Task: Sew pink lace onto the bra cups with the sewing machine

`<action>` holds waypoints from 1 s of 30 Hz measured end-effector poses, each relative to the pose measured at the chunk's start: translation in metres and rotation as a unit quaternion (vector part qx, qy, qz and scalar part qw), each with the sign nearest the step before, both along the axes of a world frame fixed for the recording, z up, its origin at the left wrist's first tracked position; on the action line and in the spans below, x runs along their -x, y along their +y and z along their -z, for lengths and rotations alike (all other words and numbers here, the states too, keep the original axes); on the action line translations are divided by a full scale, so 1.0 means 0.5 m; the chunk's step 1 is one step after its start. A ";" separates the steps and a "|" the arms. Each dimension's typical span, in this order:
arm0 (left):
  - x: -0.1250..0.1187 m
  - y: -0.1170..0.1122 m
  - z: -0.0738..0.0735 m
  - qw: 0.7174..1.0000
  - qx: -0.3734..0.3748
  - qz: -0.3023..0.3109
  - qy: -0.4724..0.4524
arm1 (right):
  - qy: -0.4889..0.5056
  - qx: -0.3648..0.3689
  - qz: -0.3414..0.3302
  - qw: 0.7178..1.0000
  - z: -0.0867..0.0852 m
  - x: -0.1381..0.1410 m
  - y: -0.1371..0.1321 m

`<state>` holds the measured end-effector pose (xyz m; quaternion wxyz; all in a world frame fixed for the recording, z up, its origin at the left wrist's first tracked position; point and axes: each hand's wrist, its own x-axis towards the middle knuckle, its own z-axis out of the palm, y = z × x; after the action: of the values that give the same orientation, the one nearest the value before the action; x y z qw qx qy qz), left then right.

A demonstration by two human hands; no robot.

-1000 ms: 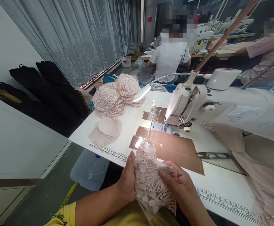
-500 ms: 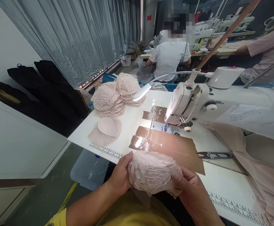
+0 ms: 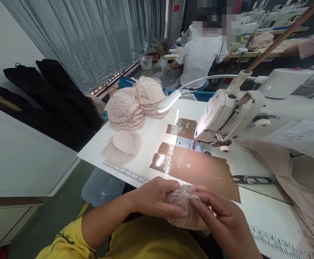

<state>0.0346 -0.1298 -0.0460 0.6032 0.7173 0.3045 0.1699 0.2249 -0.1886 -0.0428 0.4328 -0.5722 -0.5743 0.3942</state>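
Between my two hands is a beige lace bra cup point(image 3: 185, 217), held close to my body at the table's front edge. My left hand point(image 3: 161, 198) grips its left side, thumb lying across the lace. My right hand point(image 3: 218, 212) pinches the lace at the upper right between thumb and fingers. The cup's underside is hidden. Beyond my hands, the sewing machine point(image 3: 213, 111) stands over brown tape point(image 3: 197, 169) stuck to the table. A smooth beige cup point(image 3: 124, 142) lies on sheer fabric to the left. Thread snips point(image 3: 254, 179) rest right of the tape.
Stacked lace cups point(image 3: 126, 108) stand at the table's back left, beside a white lamp head point(image 3: 170, 101). Beige fabric point(image 3: 289, 172) drapes over the right side. A clear plastic bin point(image 3: 101, 189) sits below the table. A person in a white shirt point(image 3: 201, 61) sits ahead.
My hands have come closer together and the lace cup is now bunched between them, turned and slightly lower right. The left hand has moved right over the lace. The view has shifted slightly.
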 end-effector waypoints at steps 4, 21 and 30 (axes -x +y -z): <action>-0.006 0.015 -0.005 0.999 0.026 0.033 -0.030 | -0.035 -0.020 0.010 0.999 -0.002 -0.011 0.016; -0.040 0.097 -0.008 0.999 -0.023 0.006 -0.049 | -0.026 0.058 0.050 0.997 -0.005 -0.031 0.079; -0.041 0.123 -0.013 0.988 0.077 0.098 -0.090 | 0.016 0.112 -0.038 0.993 -0.027 -0.052 0.097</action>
<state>0.0549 -0.0681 -0.0396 0.6951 0.6773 0.1892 0.1495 0.2511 -0.1401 -0.0292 0.3601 -0.5882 -0.5411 0.4813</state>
